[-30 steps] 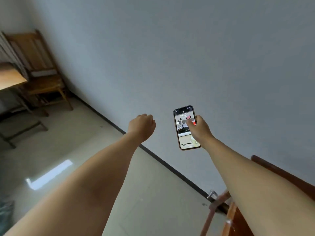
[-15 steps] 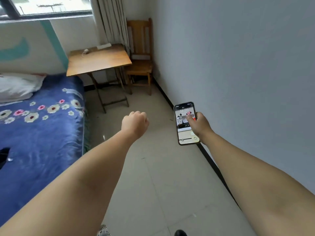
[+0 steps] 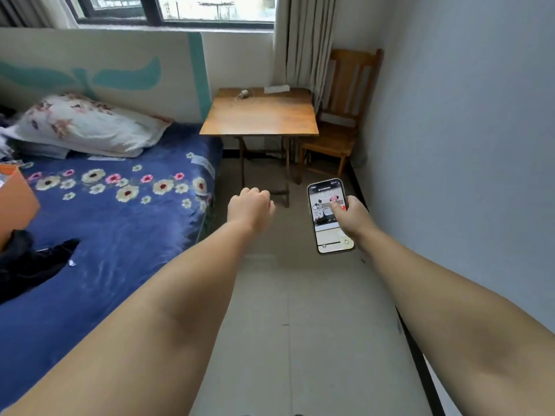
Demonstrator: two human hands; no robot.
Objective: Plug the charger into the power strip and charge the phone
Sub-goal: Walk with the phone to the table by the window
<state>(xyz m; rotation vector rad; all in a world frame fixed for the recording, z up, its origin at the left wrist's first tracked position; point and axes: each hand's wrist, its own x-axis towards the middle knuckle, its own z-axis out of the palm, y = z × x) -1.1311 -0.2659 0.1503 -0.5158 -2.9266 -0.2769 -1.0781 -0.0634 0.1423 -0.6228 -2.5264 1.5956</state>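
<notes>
My right hand (image 3: 353, 219) holds a phone (image 3: 327, 223) upright in the air over the floor, its lit lock screen facing me and my thumb on the glass. My left hand (image 3: 250, 207) is a closed fist with nothing in it, stretched forward at the same height, left of the phone. Far ahead stands a small wooden table (image 3: 261, 118). On its far edge lie a white charger with a coiled cable (image 3: 244, 94) and a white power strip (image 3: 277, 88).
A bed with a blue flowered sheet (image 3: 114, 223) and a pillow (image 3: 87, 124) runs along the left. A wooden chair (image 3: 342, 115) stands right of the table against the white wall (image 3: 465, 145). Tiled floor (image 3: 288, 310) leads between bed and wall. An orange box (image 3: 15, 202) sits at the left edge.
The view has swung left from the bare wall to face the bed, table and window. Both arms stay outstretched; the phone remains in my right hand.
</notes>
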